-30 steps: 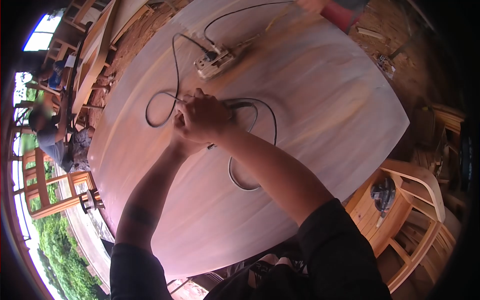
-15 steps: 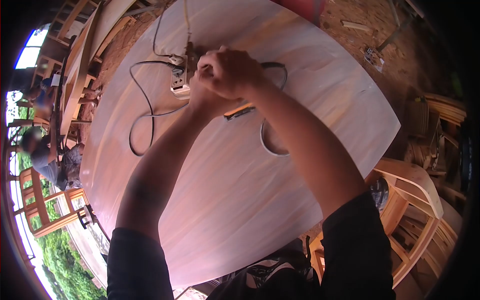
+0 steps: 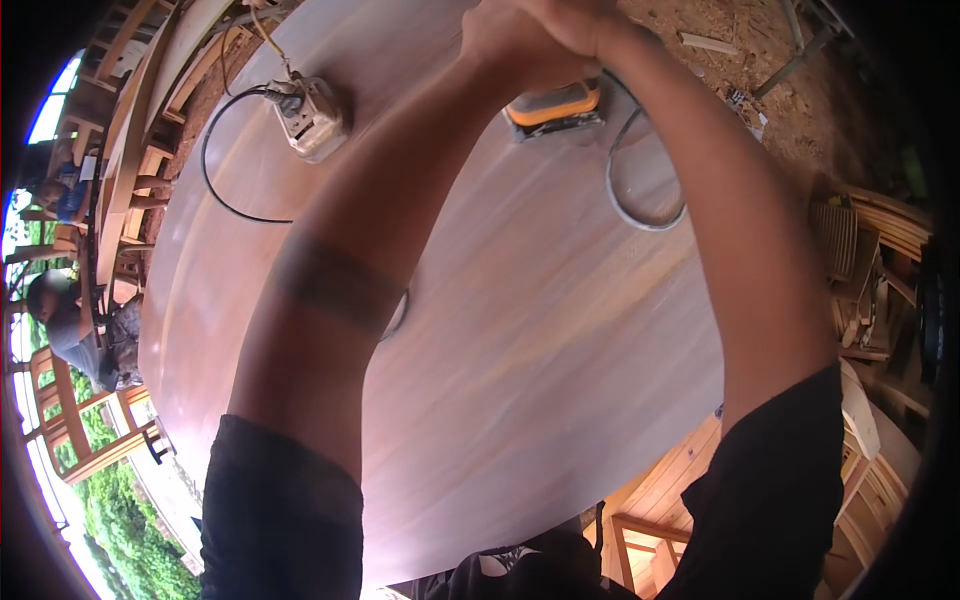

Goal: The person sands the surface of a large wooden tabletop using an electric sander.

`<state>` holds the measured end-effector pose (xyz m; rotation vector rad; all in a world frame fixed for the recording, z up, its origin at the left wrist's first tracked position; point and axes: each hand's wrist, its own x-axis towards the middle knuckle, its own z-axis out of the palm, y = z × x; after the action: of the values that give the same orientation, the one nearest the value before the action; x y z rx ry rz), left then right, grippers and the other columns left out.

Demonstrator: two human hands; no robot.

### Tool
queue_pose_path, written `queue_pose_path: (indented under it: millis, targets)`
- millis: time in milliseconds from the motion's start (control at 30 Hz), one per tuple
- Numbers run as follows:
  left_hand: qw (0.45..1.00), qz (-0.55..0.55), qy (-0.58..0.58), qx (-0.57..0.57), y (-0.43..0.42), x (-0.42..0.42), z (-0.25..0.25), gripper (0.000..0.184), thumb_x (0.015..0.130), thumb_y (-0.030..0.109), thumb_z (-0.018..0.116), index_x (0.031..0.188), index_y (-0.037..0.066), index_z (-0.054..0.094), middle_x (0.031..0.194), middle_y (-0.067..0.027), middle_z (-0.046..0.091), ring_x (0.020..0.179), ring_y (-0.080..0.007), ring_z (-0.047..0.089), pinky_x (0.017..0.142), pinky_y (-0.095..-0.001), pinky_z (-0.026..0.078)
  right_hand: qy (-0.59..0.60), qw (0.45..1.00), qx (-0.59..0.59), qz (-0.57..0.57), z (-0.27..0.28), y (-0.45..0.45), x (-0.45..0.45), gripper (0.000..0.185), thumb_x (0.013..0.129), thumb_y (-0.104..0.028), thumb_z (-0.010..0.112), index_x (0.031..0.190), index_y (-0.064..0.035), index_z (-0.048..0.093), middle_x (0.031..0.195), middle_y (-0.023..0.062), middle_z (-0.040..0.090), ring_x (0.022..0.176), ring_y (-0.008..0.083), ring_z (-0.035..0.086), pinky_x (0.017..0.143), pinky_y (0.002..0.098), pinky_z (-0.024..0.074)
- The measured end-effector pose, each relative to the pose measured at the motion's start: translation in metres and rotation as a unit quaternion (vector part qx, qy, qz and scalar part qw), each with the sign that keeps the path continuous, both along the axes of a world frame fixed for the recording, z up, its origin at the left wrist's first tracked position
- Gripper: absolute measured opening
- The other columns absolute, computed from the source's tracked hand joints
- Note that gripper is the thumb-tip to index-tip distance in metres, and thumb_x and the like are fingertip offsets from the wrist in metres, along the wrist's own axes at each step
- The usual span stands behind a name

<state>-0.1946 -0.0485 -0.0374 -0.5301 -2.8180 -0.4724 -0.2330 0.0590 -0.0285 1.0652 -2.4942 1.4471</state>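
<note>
At the top of the view, my left hand (image 3: 512, 45) and my right hand (image 3: 578, 18) are close together over an orange and black power sander (image 3: 556, 108). Both hands are closed on its upper part, though the frame edge cuts off some of the fingers. The sander rests on a broad, pale wooden tabletop (image 3: 500, 330) with streaky grain. To its right, a grey cord (image 3: 640, 222) loops across the wood. A power strip (image 3: 312, 122) with a plug in it lies left of my hands.
Dark cable (image 3: 215, 185) curves from the power strip across the tabletop. Wooden frames (image 3: 75, 420) and a seated person (image 3: 75, 330) are at the left. Stacked wooden parts (image 3: 870, 260) stand at the right, and sawdust (image 3: 690, 80) covers the ground beyond the edge.
Both hands and the sander have moved away from me and to the right over the tabletop. The view has shifted, and the power strip now appears farther left and higher.
</note>
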Motion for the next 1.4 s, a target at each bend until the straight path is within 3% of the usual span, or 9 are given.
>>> queue_pose_path:
  millis: [200, 400, 500, 700, 900, 1000, 1200, 1300, 1400]
  targets:
    - [0.988, -0.075, 0.123, 0.057, 0.032, -0.027, -0.006, 0.035, 0.073, 0.034, 0.075, 0.102, 0.014, 0.072, 0.103, -0.0141, 0.071, 0.103, -0.0324, 0.066, 0.085, -0.0451, 0.052, 0.143, 0.986, -0.023, -0.078, -0.019, 0.037, -0.049, 0.042, 0.092, -0.036, 0.053, 0.098, 0.0004, 0.074, 0.103, 0.0193, 0.072, 0.106, 0.0297, 0.065, 0.093, 0.0383, 0.0462]
    - [0.996, -0.05, 0.045, 0.064, 0.055, -0.042, 0.002, 0.042, 0.071, 0.035, 0.077, 0.105, 0.012, 0.071, 0.11, -0.0165, 0.07, 0.107, -0.0331, 0.065, 0.09, -0.0446, 0.052, -0.034, 0.996, -0.072, 0.051, -0.015, 0.066, -0.069, 0.04, 0.091, -0.034, 0.056, 0.091, 0.0029, 0.073, 0.088, 0.0126, 0.073, 0.086, 0.0214, 0.067, 0.085, 0.0326, 0.0493]
    - [0.99, -0.049, 0.094, 0.088, 0.064, -0.043, 0.001, 0.042, 0.071, 0.035, 0.077, 0.106, 0.013, 0.071, 0.111, -0.0165, 0.07, 0.108, -0.0323, 0.065, 0.091, -0.0436, 0.052, 0.034, 0.996, -0.071, 0.045, -0.014, 0.077, -0.08, 0.038, 0.091, -0.032, 0.057, 0.088, 0.0023, 0.073, 0.082, 0.008, 0.072, 0.078, 0.0164, 0.065, 0.08, 0.0308, 0.0499]
    - [0.996, -0.028, 0.049, 0.065, 0.083, -0.043, 0.01, 0.043, 0.074, 0.033, 0.075, 0.11, 0.011, 0.071, 0.113, -0.0164, 0.07, 0.11, -0.0303, 0.066, 0.093, -0.041, 0.053, -0.059, 0.994, -0.092, -0.004, -0.028, 0.098, -0.099, 0.04, 0.094, -0.033, 0.054, 0.091, 0.0018, 0.073, 0.085, 0.0079, 0.073, 0.083, 0.0176, 0.066, 0.081, 0.0334, 0.0509]
    - [0.998, -0.015, 0.014, 0.065, 0.096, -0.041, 0.019, 0.041, 0.074, 0.033, 0.075, 0.109, 0.011, 0.072, 0.114, -0.0145, 0.071, 0.11, -0.0283, 0.066, 0.094, -0.0393, 0.053, -0.009, 0.999, -0.033, -0.015, -0.02, 0.116, -0.085, 0.043, 0.094, -0.036, 0.052, 0.096, 0.0011, 0.073, 0.094, 0.0103, 0.073, 0.09, 0.0183, 0.067, 0.086, 0.034, 0.0502]
    - [0.996, -0.039, -0.029, 0.069, 0.083, -0.021, 0.02, 0.037, 0.073, 0.031, 0.076, 0.106, 0.015, 0.073, 0.114, -0.0097, 0.071, 0.11, -0.0256, 0.067, 0.093, -0.0389, 0.053, 0.102, 0.986, 0.036, -0.128, -0.027, 0.111, -0.065, 0.041, 0.092, -0.035, 0.054, 0.098, 0.0006, 0.073, 0.097, 0.0119, 0.073, 0.093, 0.0199, 0.067, 0.088, 0.0344, 0.0498]
    - [0.997, -0.021, -0.05, 0.062, 0.066, 0.019, 0.035, 0.033, 0.071, 0.029, 0.077, 0.102, 0.018, 0.074, 0.113, -0.0055, 0.072, 0.11, -0.0231, 0.066, 0.092, -0.0386, 0.054, -0.106, 0.99, -0.085, -0.028, -0.019, 0.084, -0.022, 0.035, 0.089, -0.034, 0.059, 0.099, -0.0039, 0.073, 0.097, 0.0134, 0.074, 0.097, 0.024, 0.068, 0.089, 0.0355, 0.049]
    - [0.998, -0.023, -0.027, 0.049, 0.041, 0.043, 0.035, 0.034, 0.07, 0.028, 0.077, 0.103, 0.019, 0.073, 0.113, -0.0065, 0.071, 0.111, -0.0247, 0.065, 0.092, -0.0391, 0.053, 0.042, 0.994, 0.008, -0.103, -0.008, 0.058, 0.006, 0.035, 0.09, -0.034, 0.056, 0.097, -0.0046, 0.074, 0.094, 0.012, 0.073, 0.095, 0.0233, 0.068, 0.089, 0.0353, 0.0487]
    - [0.999, 0.003, -0.023, 0.036, 0.023, 0.07, 0.034, 0.037, 0.07, 0.028, 0.077, 0.105, 0.019, 0.073, 0.113, -0.0067, 0.071, 0.112, -0.0256, 0.064, 0.091, -0.0395, 0.054, -0.001, 0.997, 0.027, -0.067, 0.0, 0.036, 0.041, 0.037, 0.091, -0.034, 0.052, 0.096, -0.0041, 0.073, 0.095, 0.0133, 0.073, 0.094, 0.0248, 0.068, 0.089, 0.0362, 0.0487]
